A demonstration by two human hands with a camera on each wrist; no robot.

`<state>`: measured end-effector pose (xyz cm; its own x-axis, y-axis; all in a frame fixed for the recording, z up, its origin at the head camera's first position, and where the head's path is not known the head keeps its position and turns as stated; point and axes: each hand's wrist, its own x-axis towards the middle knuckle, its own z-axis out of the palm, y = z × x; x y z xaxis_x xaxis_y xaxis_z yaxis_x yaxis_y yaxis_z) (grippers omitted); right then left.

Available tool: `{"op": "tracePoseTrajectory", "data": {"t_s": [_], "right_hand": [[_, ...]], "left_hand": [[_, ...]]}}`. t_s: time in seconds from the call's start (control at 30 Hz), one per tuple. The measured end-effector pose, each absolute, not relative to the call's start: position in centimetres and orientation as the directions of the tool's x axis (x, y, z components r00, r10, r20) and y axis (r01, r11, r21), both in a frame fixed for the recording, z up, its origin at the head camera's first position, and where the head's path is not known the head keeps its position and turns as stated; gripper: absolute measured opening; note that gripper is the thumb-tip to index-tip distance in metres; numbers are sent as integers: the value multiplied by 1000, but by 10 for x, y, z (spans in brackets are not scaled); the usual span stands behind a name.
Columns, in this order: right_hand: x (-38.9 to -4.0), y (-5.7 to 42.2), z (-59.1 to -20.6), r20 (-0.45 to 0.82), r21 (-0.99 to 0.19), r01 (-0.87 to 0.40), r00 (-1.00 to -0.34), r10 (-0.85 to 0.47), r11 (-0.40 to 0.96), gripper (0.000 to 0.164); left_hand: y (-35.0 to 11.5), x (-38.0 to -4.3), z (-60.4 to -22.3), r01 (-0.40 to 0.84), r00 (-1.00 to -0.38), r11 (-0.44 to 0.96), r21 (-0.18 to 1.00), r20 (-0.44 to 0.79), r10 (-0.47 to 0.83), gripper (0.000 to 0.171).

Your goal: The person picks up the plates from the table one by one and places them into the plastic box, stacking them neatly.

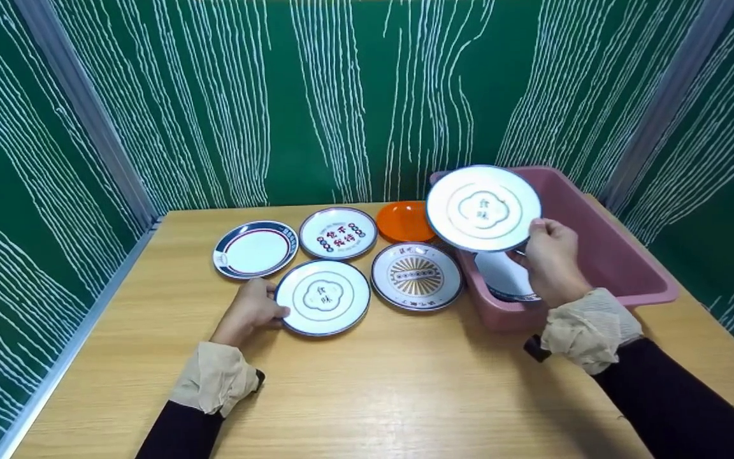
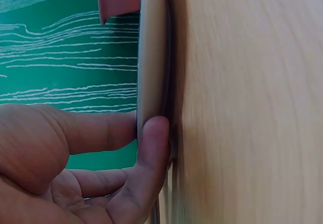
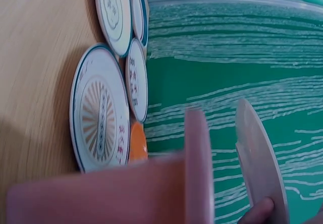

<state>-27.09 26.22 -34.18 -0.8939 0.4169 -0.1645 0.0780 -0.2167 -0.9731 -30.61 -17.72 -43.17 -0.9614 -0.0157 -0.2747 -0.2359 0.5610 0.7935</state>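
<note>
My left hand (image 1: 254, 309) pinches the left rim of a white plate (image 1: 322, 298) with a flower-shaped outline and characters; in the left wrist view thumb and fingers close on its edge, low over the wood. A matching plate (image 1: 483, 208) is held tilted above the pink basin (image 1: 641, 300) by my right hand (image 1: 553, 258), thumb on top of the rim. Behind the left plate lie a dark-rimmed plate (image 1: 255, 250) and a plate with red characters (image 1: 339, 233). A sunburst plate (image 1: 416, 277) and an orange plate (image 1: 403, 222) lie between the left plate and the basin.
Inside the basin, another dark-edged plate (image 1: 504, 276) shows below the raised one. The wooden table (image 1: 367, 389) ends at a green wall (image 1: 380, 95) with white wavy lines, and grey posts (image 1: 96, 115) stand at its corners.
</note>
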Motion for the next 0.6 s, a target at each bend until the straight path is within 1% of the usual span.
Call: {"op": "tracePoseTrajectory", "data": {"t_s": [0.1,0.17,0.3,0.4,0.5,0.6], "right_hand": [[-271,272,-343,-170,-972,80,-887,430,-219,25],[-272,279,-345,-180,-971,88,-881,437,-222,28],[-278,294,-348,-255,-960,162,-846,469,-230,34],[-283,303,-351,-309,-943,196,-818,485,-270,39],[-284,309,-354,-346,-923,202,-811,471,-329,47],[-284,314,-358,-375,-905,219,-813,445,-364,52]], "left_hand": [[-177,-307,-434,-232,-963,550,802,-268,-15,63],[-177,-306,-434,-231,-964,553,800,-267,-16,62],[-177,-306,-433,-243,-960,570,785,-280,-24,65],[-177,-306,-433,-242,-959,577,780,-283,-20,66],[-177,-306,-433,-243,-958,579,778,-287,-17,67],[-177,-307,-433,-250,-956,567,785,-291,-18,65]]}}
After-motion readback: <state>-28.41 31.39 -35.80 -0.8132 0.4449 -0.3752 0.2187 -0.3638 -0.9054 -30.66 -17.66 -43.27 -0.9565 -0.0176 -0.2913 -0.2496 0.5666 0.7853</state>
